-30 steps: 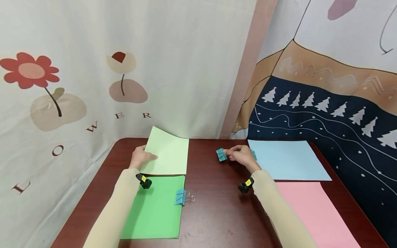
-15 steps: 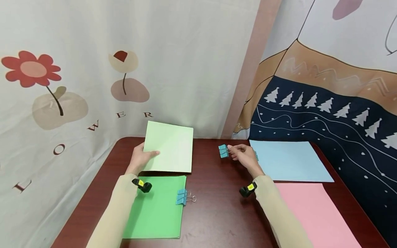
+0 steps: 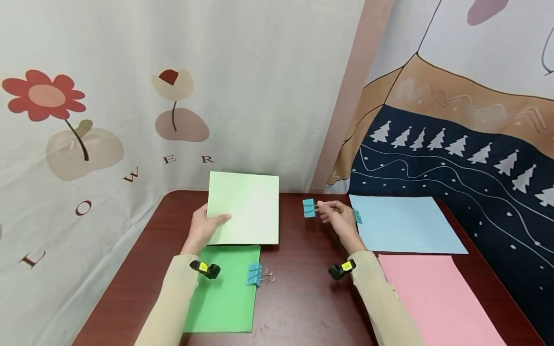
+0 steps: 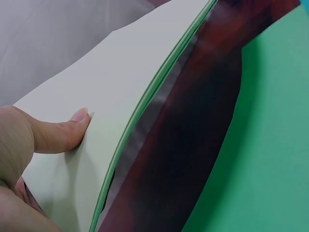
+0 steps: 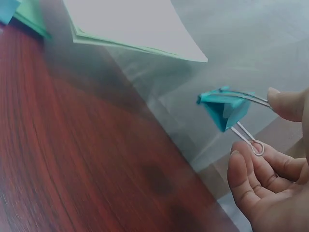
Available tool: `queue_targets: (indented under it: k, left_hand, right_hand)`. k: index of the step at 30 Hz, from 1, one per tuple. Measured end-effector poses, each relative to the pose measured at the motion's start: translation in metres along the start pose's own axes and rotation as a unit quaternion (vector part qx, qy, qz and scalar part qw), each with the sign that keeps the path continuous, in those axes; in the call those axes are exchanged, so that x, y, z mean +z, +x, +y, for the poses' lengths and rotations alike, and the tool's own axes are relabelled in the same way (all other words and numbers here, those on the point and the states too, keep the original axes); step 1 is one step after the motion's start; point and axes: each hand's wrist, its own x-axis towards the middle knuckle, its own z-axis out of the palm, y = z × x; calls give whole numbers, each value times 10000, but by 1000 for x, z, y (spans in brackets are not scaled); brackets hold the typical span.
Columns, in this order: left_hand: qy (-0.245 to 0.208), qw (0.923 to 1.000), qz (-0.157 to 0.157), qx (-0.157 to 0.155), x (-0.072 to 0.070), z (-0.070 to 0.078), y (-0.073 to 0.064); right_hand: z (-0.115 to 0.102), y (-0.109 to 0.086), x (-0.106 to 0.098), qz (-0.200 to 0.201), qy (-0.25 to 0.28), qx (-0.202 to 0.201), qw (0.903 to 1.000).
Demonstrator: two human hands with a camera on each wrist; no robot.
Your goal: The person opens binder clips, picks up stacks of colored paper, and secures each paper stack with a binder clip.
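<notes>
My left hand [image 3: 204, 229] grips a stack of pale green paper [image 3: 248, 206] by its left edge, thumb on top and the other fingers underneath. The stack is raised off the table and tilted, as the left wrist view shows with its layered edge [image 4: 140, 108]. My right hand [image 3: 341, 222] holds a teal binder clip [image 5: 227, 108] by its wire handles, thumb on one and fingertips at the other. The clip's mouth points left toward the paper, apart from it. Below the stack lies bright green paper [image 3: 225, 298] with a blue binder clip [image 3: 254, 274] on its right edge.
A light blue sheet [image 3: 411, 223] lies at the back right, with another teal clip [image 3: 357, 216] at its left edge. Pink paper [image 3: 437, 298] lies in front of it. The dark red table [image 3: 303, 298] meets a printed curtain [image 3: 259, 96] at the back.
The pale green stack has been lifted and moved right, and its front now faces the camera more. My right hand has raised the binder clip slightly, turning it more level.
</notes>
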Motion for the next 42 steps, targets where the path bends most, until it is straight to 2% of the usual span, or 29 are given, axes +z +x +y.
queue_targets:
  k: [5, 10, 20, 23, 31, 35, 42]
  left_hand:
    - [-78, 10000, 17, 8, 6, -2, -11]
    - [-251, 9997, -8, 74, 14, 0, -19]
    - [-442, 9989, -42, 162, 29, 4, -29]
    - [-465, 9987, -79, 195, 31, 5, -31]
    - [-485, 9984, 53, 292, 29, 7, -36]
    - [-562, 9979, -42, 331, 34, 7, -37]
    - [-554, 9980, 7, 293, 40, 9, -40]
  right_hand:
    - [0, -4, 5, -44, 354, -305, 9989]
    - [1, -10, 9, 63, 522, -417, 9977]
    - [3, -15, 8, 62, 963, -231, 9951]
    - [2, -17, 7, 110, 1001, -165, 9948]
    - [0, -18, 14, 27, 999, -121, 9949]
    - [1, -19, 17, 58, 968, -54, 9953]
    - [2, -21, 25, 12, 1017, -25, 9948]
